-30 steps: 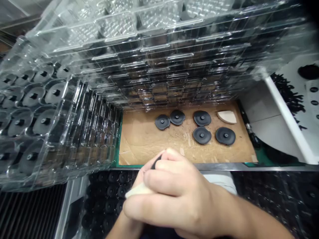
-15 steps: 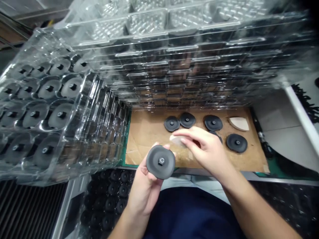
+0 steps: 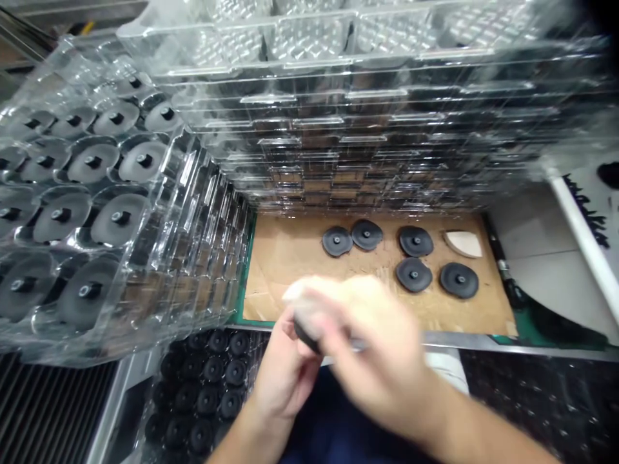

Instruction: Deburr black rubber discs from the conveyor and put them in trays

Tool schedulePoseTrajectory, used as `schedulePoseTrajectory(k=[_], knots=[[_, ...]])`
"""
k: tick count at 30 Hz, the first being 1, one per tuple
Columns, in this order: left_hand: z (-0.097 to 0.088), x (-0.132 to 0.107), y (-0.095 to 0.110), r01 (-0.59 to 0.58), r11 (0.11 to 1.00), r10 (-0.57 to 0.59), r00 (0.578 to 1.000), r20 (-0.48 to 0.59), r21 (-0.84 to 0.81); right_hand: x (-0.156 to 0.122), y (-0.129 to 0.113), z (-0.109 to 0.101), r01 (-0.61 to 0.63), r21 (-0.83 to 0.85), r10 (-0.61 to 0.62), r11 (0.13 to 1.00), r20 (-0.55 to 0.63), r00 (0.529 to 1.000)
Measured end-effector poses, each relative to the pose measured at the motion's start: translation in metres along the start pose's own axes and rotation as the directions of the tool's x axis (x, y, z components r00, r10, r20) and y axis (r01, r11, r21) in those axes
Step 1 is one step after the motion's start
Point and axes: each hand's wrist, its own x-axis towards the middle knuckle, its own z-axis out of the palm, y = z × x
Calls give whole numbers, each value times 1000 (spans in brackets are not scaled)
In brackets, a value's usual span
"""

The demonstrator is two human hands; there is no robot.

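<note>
My left hand [image 3: 283, 374] is closed around a black disc [image 3: 304, 338], now tilted and mostly covered. Over it, my right hand [image 3: 382, 348] is smeared by motion. Between its fingers and thumb is a thin whitish pad [image 3: 309, 316], held against or just above the disc's face; contact is hard to make out. Beyond my hands, several similar black discs lie on the brown cardboard [image 3: 280, 258], each with a small central stub, like this disc [image 3: 414, 274]. At the cardboard's right end rests a cream wedge-shaped pad [image 3: 465, 244].
A tall stack of clear plastic trays [image 3: 338, 129] rises behind the cardboard. To the left, another tray stack [image 3: 164, 258] holds rows of black discs. More discs fill a lower tray [image 3: 207, 386]. A white panel edge [image 3: 580, 225] bounds the right side.
My right hand has moved down and left with the pad, onto or over the disc in my left hand. The disc has tipped from face-up, and another disc on the cardboard is uncovered.
</note>
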Motion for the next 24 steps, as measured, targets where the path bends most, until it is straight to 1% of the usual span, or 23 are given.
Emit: schedulePoseTrajectory(k=[1, 2, 3, 4, 5, 7, 8, 9, 10, 12, 13, 14, 16, 17, 18, 19, 20, 21, 22, 23, 24], knots=[[-1, 0, 0, 9, 1000, -9, 1000, -24, 15, 2, -7, 1, 46, 28, -49, 999, 106, 993], [-3, -1, 0, 13, 1000, -12, 999, -52, 27, 3, -11, 2, 43, 56, -54, 998, 213, 975], [-4, -1, 0, 18, 999, -15, 997, -78, 37, 4, -13, 4, 12, 68, -32, 998, 299, 954], [-5, -1, 0, 22, 999, -19, 996, -90, 42, 5, -13, 6, -18, 61, -4, 998, 348, 937], [-5, -1, -1, 32, 999, -28, 996, -85, 43, 5, -12, 8, -25, 38, 10, 999, 341, 940], [-3, -1, -1, 39, 999, -38, 999, -37, 31, 6, -9, 11, 23, -28, -17, 999, 197, 980], [-1, -1, -1, 35, 999, -35, 999, -5, 20, 6, -8, 11, 51, -43, -45, 998, 135, 990], [1, -2, 0, 27, 1000, -27, 999, 24, 9, 4, -8, 10, 74, -27, -71, 997, 111, 991], [2, -2, 2, 16, 1000, -16, 999, 43, 0, 2, -7, 7, 80, 11, -80, 997, 133, 988], [5, -4, 4, 20, 1000, -20, 998, 54, -2, -5, -6, -4, 47, 87, -68, 995, 250, 966], [6, -4, 5, 33, 999, -33, 998, 52, 3, -10, -5, -11, 14, 86, -39, 996, 292, 956], [7, -4, 5, 44, 999, -44, 998, 48, 4, -13, -4, -18, -16, 50, 0, 999, 308, 951], [9, -5, 3, 45, 999, -44, 998, 40, -9, -16, -1, -28, -38, -83, 59, 996, 266, 962], [10, -5, 2, 32, 999, -32, 999, 37, -18, -16, 0, -31, -21, -153, 55, 988, 227, 972], [11, -5, 0, 20, 1000, -20, 999, 33, -24, -13, 2, -32, 21, -210, 20, 977, 190, 982], [12, -6, -2, 19, 1000, -18, 999, 28, -20, -9, 4, -32, 94, -236, -55, 967, 165, 985], [13, -6, -4, 20, 1000, -20, 1000, 22, -13, -4, 7, -31, 178, -223, -146, 958, 154, 977], [13, -7, -5, 24, 1000, -24, 1000, 20, -3, 1, 11, -31, 251, -173, -226, 952, 153, 962], [13, -8, -6, 32, 999, -32, 999, 25, 5, 6, 15, -31, 295, -100, -278, 950, 156, 948], [13, -9, -6, 47, 999, -48, 998, 44, 7, 9, 20, -31, 295, -26, -288, 955, 153, 945], [13, -9, -7, 64, 998, -64, 995, 71, 3, 10, 26, -32, 247, 31, -249, 969, 137, 959]])
